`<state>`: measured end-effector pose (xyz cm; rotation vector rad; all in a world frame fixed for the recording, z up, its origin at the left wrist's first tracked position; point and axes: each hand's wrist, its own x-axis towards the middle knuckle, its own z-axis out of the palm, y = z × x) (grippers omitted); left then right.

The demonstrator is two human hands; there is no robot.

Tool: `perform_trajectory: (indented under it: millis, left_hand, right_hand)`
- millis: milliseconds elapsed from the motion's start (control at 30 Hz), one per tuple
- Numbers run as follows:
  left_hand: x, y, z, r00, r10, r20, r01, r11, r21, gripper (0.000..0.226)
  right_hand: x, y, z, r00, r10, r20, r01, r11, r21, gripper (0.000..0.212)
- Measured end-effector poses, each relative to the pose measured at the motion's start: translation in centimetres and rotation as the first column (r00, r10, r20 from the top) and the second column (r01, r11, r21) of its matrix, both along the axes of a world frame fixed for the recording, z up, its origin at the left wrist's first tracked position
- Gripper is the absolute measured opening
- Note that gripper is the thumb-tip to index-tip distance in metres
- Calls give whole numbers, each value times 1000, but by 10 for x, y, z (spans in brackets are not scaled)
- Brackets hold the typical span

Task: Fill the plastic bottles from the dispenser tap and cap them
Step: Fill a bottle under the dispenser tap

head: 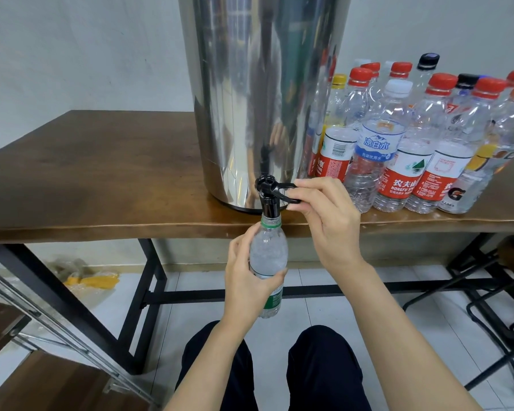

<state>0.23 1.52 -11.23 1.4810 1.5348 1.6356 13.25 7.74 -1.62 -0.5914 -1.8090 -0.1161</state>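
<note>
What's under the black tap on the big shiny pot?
A clear plastic bottle, its neck right below the tap, gripped by the left hand. The tap's spout hides the bottle's mouth.

Left hand (247,280) holds bottle (269,253) under tap (269,197); right hand (327,221) pinches lever (288,191).

Mirror-polished steel dispenser (261,93), glossy black plastic tap (269,192), clear plastic bottle (268,256), smooth wooden table (101,173).

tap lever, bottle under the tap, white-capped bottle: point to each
tap lever (277,188), head view, black handle beside the tap head
bottle under the tap (269,253), head view, clear upper body
white-capped bottle (377,144), head view, blue label
</note>
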Motion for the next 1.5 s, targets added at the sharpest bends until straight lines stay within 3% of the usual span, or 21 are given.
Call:
perform_trajectory:
  millis: [267,367,567,667,733,800,900,1000,1100,1167,1233,1333,1433,1500]
  left_hand:
    - [-1,2,0,1000,-1,-7,1,1000,-4,90]
    - [-1,2,-1,1000,-12,7,12,1000,-13,90]
    - [-3,1,-1,1000,-26,7,26,1000,-7,89]
    - [-3,1,-2,999,-35,15,35,999,-8,87]
    - [-3,0,-1,999,-39,21,39,999,-21,88]
    - [-2,-1,0,999,-43,32,44,999,-29,88]
    - [-3,-2,1,998,-47,29,48,998,-40,88]
    - [-7,-5,0,999,-40,11,41,998,-55,89]
    - [-11,-11,-1,999,-31,-4,31,997,-74,90]
    - [-15,-16,-2,1000,-19,-10,18,996,-90,92]
    - [-20,-21,-3,1000,-6,-11,4,996,-90,93]
    - [-28,-27,-3,1000,19,-23,-21,998,-66,94]
    - [-36,-32,4,1000,5,-29,-6,999,-34,91]
    - [-40,-36,13,999,-6,-32,6,1000,-1,89]
  right_hand:
    - [-13,8,42,991,18,133,-26,998,54,24]
    - [-32,17,59,980,6,197,4,999,-53,22]
    - [-19,20,58,990,123,69,-100,959,-266,27]
    - [4,28,46,990,-60,127,108,903,-417,25]
    - [16,33,33,914,-221,340,376,773,-510,24]
    - [19,35,19,799,-244,550,558,643,-524,31]
    - [11,37,2,676,-201,709,662,589,-465,39]
    - [7,42,-6,632,-198,749,682,601,-417,38]
    - [8,46,-8,667,-182,722,645,627,-437,34]
    - [13,44,-4,739,-153,656,591,617,-520,36]
    - [20,39,8,850,-163,501,483,622,-616,37]
    - [26,16,45,952,-167,256,293,737,-609,29]
    - [19,-28,90,995,42,87,10,849,-528,29]
    - [7,-52,110,955,238,177,-125,865,-486,36]
